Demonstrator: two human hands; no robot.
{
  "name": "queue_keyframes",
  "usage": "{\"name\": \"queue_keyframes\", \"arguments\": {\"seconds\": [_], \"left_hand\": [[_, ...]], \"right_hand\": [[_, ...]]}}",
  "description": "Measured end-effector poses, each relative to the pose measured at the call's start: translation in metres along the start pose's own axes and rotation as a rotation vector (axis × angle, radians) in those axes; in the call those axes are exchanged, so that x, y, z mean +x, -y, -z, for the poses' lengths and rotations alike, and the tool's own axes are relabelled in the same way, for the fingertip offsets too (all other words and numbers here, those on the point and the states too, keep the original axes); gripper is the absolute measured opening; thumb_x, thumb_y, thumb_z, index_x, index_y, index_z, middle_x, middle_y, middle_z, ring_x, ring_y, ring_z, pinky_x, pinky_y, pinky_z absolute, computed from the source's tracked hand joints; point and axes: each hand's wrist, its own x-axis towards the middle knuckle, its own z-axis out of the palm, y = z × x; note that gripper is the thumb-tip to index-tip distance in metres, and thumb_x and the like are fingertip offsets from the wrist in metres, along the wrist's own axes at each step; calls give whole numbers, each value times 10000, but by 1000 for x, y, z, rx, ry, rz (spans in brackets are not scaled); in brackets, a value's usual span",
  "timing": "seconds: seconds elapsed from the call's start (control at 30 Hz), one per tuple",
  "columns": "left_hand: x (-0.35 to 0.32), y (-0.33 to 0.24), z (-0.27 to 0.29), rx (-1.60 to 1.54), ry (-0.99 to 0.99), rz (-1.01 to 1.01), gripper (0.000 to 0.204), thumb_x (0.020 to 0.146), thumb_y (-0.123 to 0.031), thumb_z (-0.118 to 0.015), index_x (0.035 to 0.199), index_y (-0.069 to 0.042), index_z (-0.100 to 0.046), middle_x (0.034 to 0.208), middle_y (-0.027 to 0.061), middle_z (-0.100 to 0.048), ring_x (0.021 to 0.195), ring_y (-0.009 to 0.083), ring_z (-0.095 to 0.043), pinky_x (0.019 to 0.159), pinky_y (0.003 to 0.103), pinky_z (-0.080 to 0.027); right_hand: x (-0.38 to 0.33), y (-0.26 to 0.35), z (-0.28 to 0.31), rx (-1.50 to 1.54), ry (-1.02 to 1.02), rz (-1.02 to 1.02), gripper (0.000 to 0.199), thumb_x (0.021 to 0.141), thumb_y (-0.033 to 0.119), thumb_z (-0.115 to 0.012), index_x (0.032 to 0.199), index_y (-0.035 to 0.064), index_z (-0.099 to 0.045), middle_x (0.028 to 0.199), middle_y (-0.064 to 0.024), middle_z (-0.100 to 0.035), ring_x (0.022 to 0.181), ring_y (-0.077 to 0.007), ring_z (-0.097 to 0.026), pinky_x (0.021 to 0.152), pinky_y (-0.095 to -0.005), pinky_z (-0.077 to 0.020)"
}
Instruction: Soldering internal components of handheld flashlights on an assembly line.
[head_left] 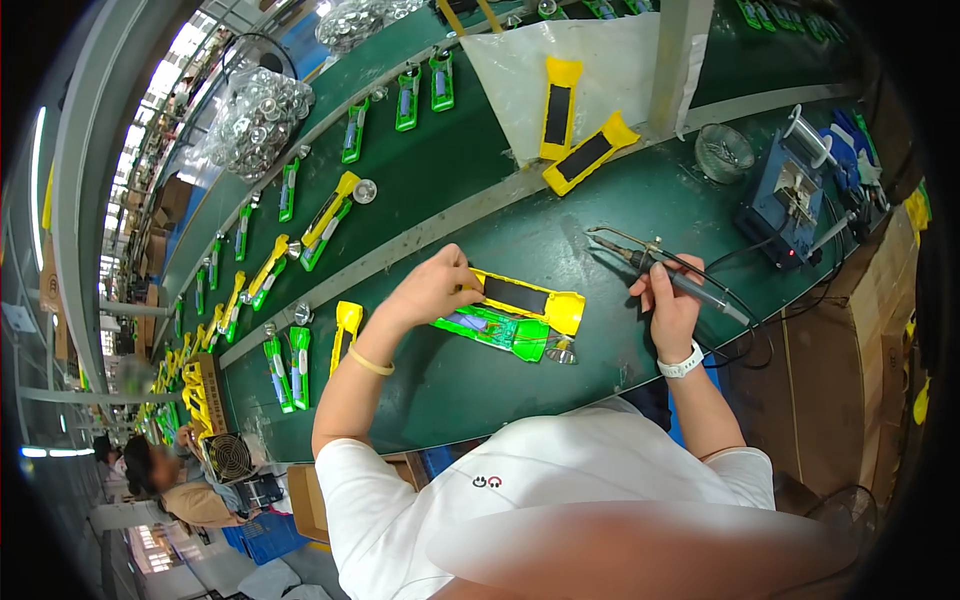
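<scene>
My left hand grips the near end of a yellow plastic shell with a black panel, which lies on the green workbench. Beside it, touching it, lies a green half-shell with a blue cell and wires inside, and a small silver reflector at its end. My right hand holds a soldering iron by its grey handle, its tip pointing left and raised above the bench, apart from the shells.
A blue soldering station and a round tin stand at the right. Two yellow shells rest on a white sheet. Several green and yellow parts line the conveyor. Bags of reflectors sit behind. Another person works at the lower left.
</scene>
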Motion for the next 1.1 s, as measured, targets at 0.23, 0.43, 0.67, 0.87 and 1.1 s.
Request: {"name": "queue_keyframes", "arguments": {"seconds": [0.23,0.43,0.67,0.87,1.1], "left_hand": [[13,8,-7,210,-237,-234,271,692,-164,-692,950,-91,-657,1180,118,-528,1163,284,-461,948,380,-388],[-38,-26,-10,-31,-178,-262,427,641,-152,-724,1005,-84,-514,1169,154,-516,1166,336,-452,972,441,-354],[-32,30,-30,-154,-483,46,455,634,-93,-724,999,-59,-455,996,140,-522,946,298,-538,842,346,-446],[62,157,27,30,-763,332,468,694,-151,-711,1061,-21,-452,1022,158,-506,960,300,-522,843,326,-429],[105,187,134,-607,24,563,431,717,-162,-734,1066,-85,-494,1137,68,-534,1049,164,-514,859,292,-427]], "right_hand": [[3,0,0,30,14,49,209,898,74,-529,1022,49,-362,739,-79,-531,586,-113,-565,452,-189,-385],[1,-1,8,63,-47,38,210,898,71,-516,1045,53,-367,752,-87,-545,587,-139,-570,463,-204,-389],[2,-3,7,42,-44,35,200,908,123,-517,1050,72,-385,807,-54,-509,578,-151,-574,449,-206,-382],[5,-6,5,-37,22,77,238,892,131,-535,1052,62,-371,876,-68,-482,572,-162,-574,439,-220,-384],[6,0,10,-45,-27,79,272,894,209,-542,1038,55,-369,750,-89,-543,549,-152,-570,429,-203,-369]]}}
